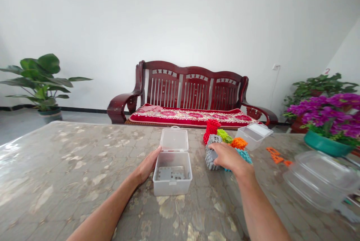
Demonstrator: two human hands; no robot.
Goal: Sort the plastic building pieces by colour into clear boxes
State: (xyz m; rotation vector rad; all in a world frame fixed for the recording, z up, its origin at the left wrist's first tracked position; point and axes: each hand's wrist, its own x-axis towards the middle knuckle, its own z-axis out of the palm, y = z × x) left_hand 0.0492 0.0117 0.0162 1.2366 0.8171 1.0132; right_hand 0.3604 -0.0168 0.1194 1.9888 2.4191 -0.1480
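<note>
A clear plastic box [172, 186] stands before me with its hinged lid [174, 139] raised at the back. Flat grey toothed pieces [170, 173] lie inside it. My left hand [148, 164] rests along the box's left side, fingers stretched out to the hinge corner. To the right, my right hand [227, 156] has its thumb and fingers on a stack of grey interlocking pieces [211, 158]. Around that stack are red pieces [211, 130], lime green pieces [224, 136], orange pieces [239, 143] and blue pieces [244, 155], partly hidden by the hand.
Behind the coloured pieces is a second clear box [250, 137] with its lid up. Loose orange pieces [275, 155] lie farther right, near a large clear container [317, 181] and a teal flowerpot [323, 143]. A wooden bench [194, 87] stands beyond the table [84, 181].
</note>
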